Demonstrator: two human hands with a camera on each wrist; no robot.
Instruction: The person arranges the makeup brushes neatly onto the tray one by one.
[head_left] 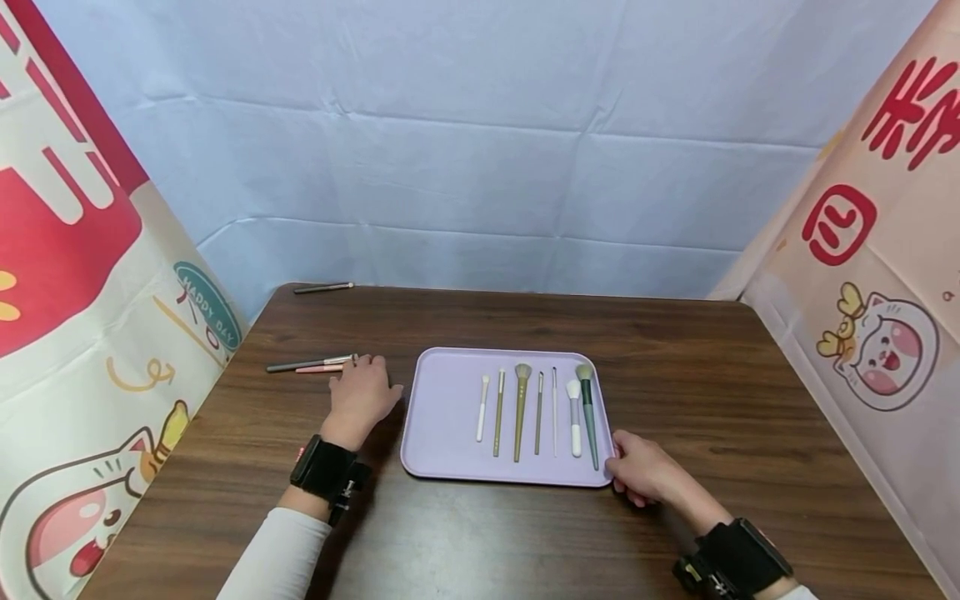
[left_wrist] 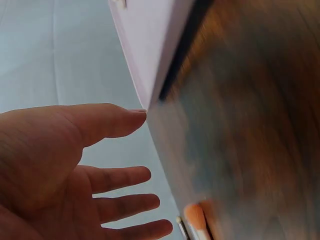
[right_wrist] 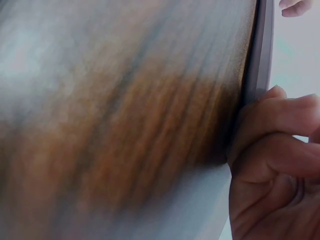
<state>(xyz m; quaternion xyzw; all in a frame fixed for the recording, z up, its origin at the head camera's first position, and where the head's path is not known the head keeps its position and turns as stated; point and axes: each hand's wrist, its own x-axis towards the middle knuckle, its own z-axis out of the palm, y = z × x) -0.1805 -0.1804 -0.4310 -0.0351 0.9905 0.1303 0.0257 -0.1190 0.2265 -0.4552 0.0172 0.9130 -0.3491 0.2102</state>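
Note:
A lilac tray [head_left: 446,425] lies on the wooden table with several makeup brushes in a row on it, among them a green-handled brush [head_left: 589,421] at the right end and a short white brush [head_left: 482,408] at the left. My right hand [head_left: 647,468] grips the tray's near right corner, its fingers curled in the right wrist view. To the left of the tray, my left hand [head_left: 363,398] is held with fingers apart and nothing between them. Close to its fingertips lie a dark-handled brush [head_left: 300,365] and a pink-handled brush [head_left: 318,368]; their heads are partly hidden in the head view.
Another dark brush [head_left: 324,288] lies at the table's far left edge. A pale blue cloth [head_left: 465,167] hangs behind the table [head_left: 675,358]. Printed cloths flank it, a red and cream one [head_left: 67,275] at left and a pinkish one [head_left: 847,350] at right.

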